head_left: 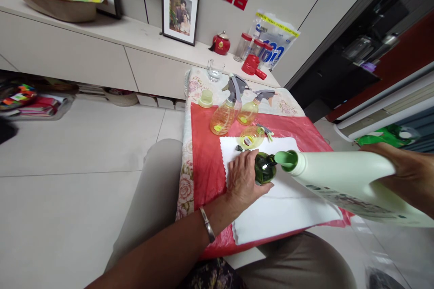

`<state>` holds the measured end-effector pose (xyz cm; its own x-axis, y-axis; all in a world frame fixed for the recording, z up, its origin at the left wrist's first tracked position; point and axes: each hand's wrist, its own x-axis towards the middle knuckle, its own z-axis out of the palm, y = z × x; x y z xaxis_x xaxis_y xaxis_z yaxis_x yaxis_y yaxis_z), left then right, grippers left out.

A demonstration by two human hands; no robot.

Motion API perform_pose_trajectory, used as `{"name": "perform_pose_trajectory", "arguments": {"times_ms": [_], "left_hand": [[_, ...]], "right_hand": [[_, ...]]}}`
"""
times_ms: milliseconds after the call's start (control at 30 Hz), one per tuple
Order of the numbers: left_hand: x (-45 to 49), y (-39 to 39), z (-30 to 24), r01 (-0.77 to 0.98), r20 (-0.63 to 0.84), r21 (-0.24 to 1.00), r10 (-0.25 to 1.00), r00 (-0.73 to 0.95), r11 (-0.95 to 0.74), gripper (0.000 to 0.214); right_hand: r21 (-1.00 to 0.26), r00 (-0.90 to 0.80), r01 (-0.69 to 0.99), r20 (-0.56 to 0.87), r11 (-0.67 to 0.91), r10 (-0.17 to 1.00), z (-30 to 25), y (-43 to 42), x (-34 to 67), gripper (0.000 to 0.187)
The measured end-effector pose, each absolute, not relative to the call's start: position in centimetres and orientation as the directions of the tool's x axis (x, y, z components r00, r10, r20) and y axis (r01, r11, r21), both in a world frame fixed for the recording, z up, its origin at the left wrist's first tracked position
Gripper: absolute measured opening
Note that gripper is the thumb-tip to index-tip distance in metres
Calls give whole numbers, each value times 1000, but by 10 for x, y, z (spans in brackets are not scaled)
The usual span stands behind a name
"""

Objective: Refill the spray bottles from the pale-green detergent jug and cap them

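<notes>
My left hand (242, 180) wraps round a small dark green bottle (265, 170) that stands on a white cloth (285, 219). At the right, my right hand (407, 167) grips the handle of a large pale green jug (342, 174), tipped nearly level. The jug's green spout (285, 158) meets the bottle's neck; whether liquid flows cannot be made out. Just beyond my left hand lie a small dark cap (239, 148) and a yellow see-through bottle (251, 138). Part of the right hand is behind the jug's handle.
Yellow spray bottles (223, 119) with grey heads stand farther back on the red sheet (203, 158), near a pale yellow cap (205, 99). A glass mug (215, 71) is at the table's far edge. Jars (243, 48) and a red pot (221, 44) occupy the ledge behind.
</notes>
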<state>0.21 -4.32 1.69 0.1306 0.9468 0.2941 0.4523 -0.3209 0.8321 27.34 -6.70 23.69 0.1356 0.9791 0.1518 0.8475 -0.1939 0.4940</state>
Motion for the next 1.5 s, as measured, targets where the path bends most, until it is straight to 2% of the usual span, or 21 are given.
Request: {"name": "perform_pose_trajectory", "arguments": {"times_ms": [300, 633, 1033, 1500], "left_hand": [[2, -44, 17, 452, 284, 835, 949, 135, -314, 94], [2, -43, 17, 470, 288, 825, 949, 128, -314, 94], [2, -43, 17, 463, 299, 825, 946, 128, -323, 93], [2, -43, 16, 472, 301, 819, 945, 130, -326, 95]], "right_hand": [[502, 99, 844, 202, -189, 974, 233, -68, 287, 52], [508, 56, 849, 192, -148, 980, 232, -67, 287, 50], [529, 67, 832, 198, -164, 978, 234, -66, 285, 51], [496, 142, 840, 195, -222, 971, 236, -65, 277, 56]]}}
